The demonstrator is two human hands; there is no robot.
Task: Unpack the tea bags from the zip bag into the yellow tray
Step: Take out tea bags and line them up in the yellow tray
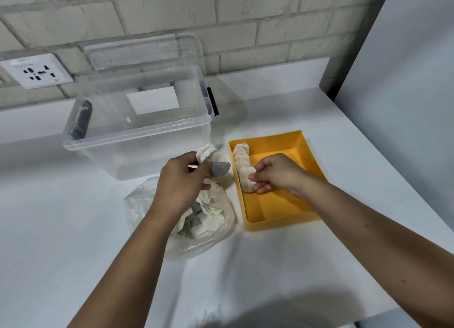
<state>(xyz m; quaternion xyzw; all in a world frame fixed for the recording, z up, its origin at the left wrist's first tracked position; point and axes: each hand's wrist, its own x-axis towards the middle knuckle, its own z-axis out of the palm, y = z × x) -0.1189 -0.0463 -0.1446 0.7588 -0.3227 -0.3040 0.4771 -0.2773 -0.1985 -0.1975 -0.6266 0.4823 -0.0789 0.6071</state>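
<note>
The left hand (181,182) hovers above the open zip bag (137,212), fingers curled round a clump of tea bags (215,162). The right hand (275,173) reaches into the yellow tray (277,212), pinching the nearest tea bag (247,180) of a row along its left wall. More lie in the zip bag. A clear storage box (137,126) stands just behind on the white bench (270,266).
</note>
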